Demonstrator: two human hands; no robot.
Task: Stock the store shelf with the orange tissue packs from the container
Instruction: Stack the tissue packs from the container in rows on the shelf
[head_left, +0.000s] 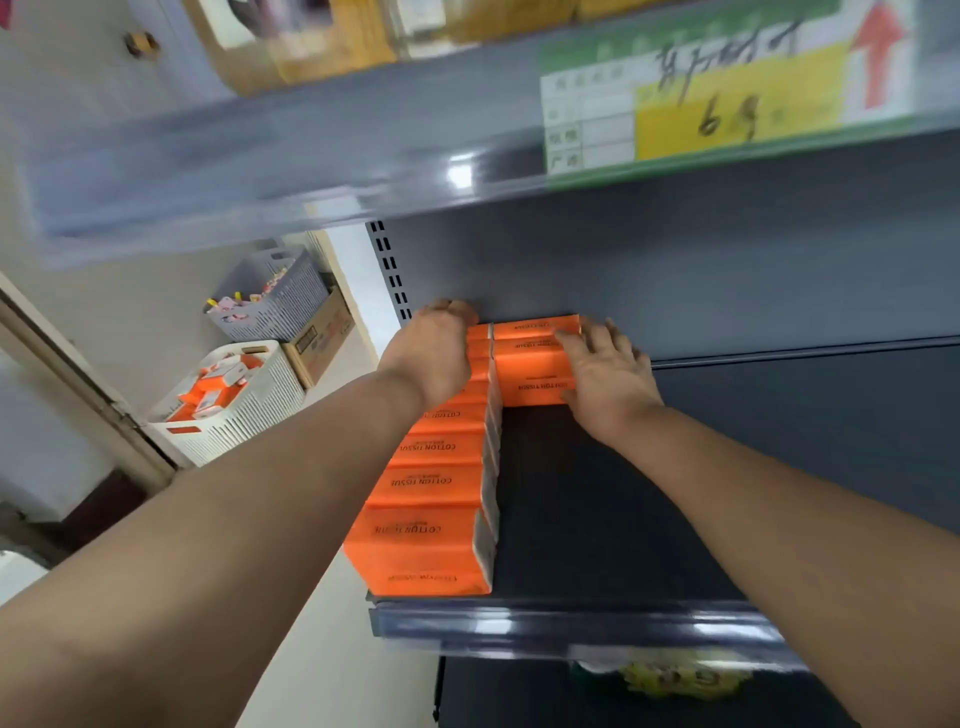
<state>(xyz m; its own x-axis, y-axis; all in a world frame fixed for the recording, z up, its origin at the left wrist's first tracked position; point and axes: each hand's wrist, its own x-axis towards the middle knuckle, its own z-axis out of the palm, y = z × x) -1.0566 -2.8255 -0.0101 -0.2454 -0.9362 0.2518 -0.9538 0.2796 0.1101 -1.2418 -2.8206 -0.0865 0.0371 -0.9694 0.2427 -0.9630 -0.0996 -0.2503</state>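
Orange tissue packs (431, 483) on a dark shelf (597, 519), both hands at the far end.
Left row of packs runs near to far along the shelf's left edge; a short second row (530, 364) sits just right of it at the back. Left hand (431, 353) rests on the far left packs, fingers hidden, can't tell if gripping. Right hand (608, 369) lies flat with fingers spread, pressing the second row's right side. White basket (234, 410) with more packs on the floor, far left.
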